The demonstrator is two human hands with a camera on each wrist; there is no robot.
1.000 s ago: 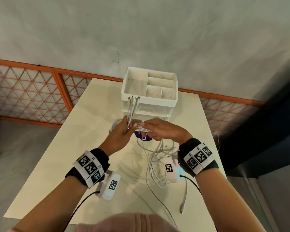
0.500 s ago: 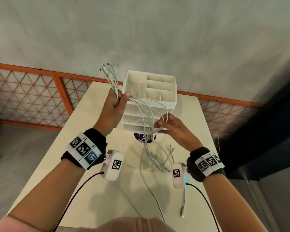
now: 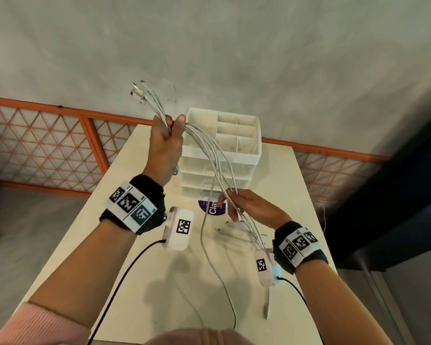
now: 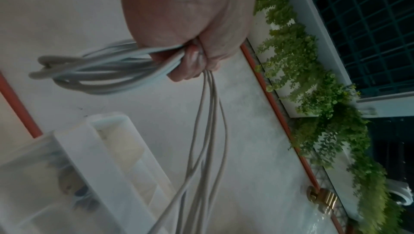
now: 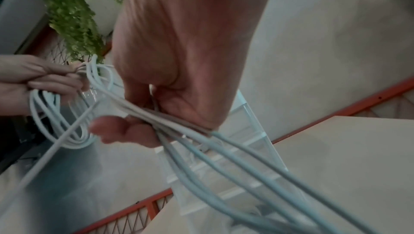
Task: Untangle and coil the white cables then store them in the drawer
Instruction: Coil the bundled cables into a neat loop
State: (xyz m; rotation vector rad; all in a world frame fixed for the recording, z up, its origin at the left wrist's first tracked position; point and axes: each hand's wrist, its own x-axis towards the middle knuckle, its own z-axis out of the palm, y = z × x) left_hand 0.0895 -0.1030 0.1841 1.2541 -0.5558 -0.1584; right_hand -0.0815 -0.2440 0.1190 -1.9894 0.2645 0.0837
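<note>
Several white cables [image 3: 210, 158] stretch between my two hands above the table. My left hand [image 3: 166, 135] is raised in front of the drawer unit and grips the bundle near its plug ends [image 3: 141, 92], which stick up past my fist. The same fist grips the cables [image 4: 125, 68] in the left wrist view. Lower and to the right, my right hand [image 3: 237, 204] pinches the strands between thumb and fingers, and the cables [image 5: 170, 119] run through that pinch. Loose tails [image 3: 218, 265] hang down onto the table. The white drawer unit [image 3: 254, 158] stands at the far end.
A purple round label [image 3: 213, 209] lies on the cream table [image 3: 139, 265] in front of the drawer unit. An orange lattice railing [image 3: 47, 148] runs behind the table. The table's right edge drops off beside a dark wall [image 3: 396, 195].
My left hand has lifted the plug ends higher and further away, drawing the cables taut. My right hand has dropped lower and slid down along the strands.
</note>
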